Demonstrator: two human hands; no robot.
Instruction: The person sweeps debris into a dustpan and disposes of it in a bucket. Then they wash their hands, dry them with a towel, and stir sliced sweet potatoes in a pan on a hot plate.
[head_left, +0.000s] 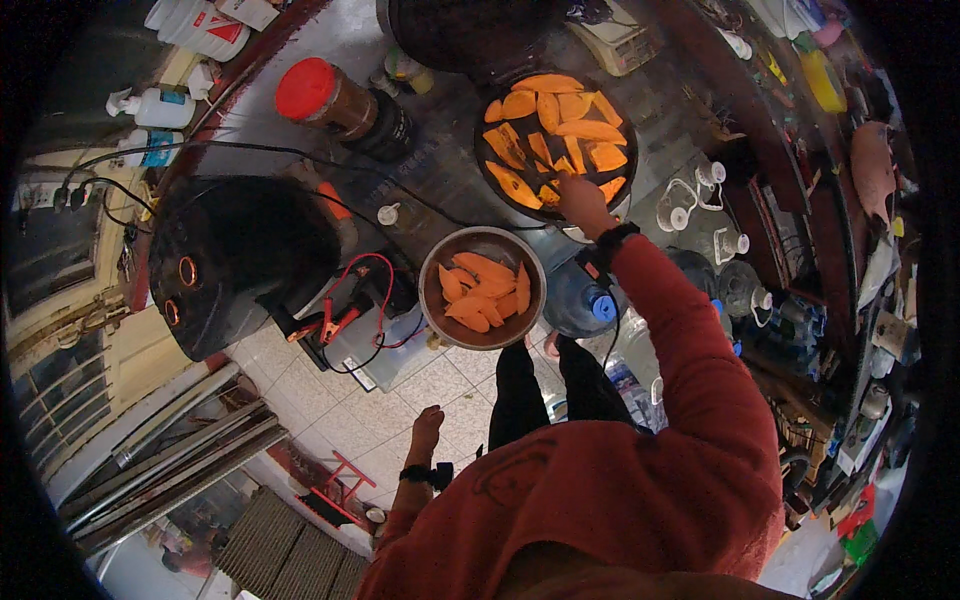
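My right hand (586, 204) reaches over the near edge of a round dark pan (480, 161), its fingertips on an orange slice (564, 166), perhaps sweet potato; whether they grip it cannot be told. More orange slices lie spread across the pan. Nearer to me stands a metal bowl (541, 262) with a pile of paler orange slices (487, 289). My left hand (427, 421) hangs low beside my body, over the tiled floor, away from pan and bowl. Its fingers look curled, and nothing shows in them.
A black cable (285, 150) crosses the work surface. Left of the bowl are red-handled clamps (328, 319) with wires and a large black container (240, 255). A red-lidded jar (306, 88) stands farther back. Water jugs (577, 300) stand right of the bowl, a scale (622, 45) behind the pan.
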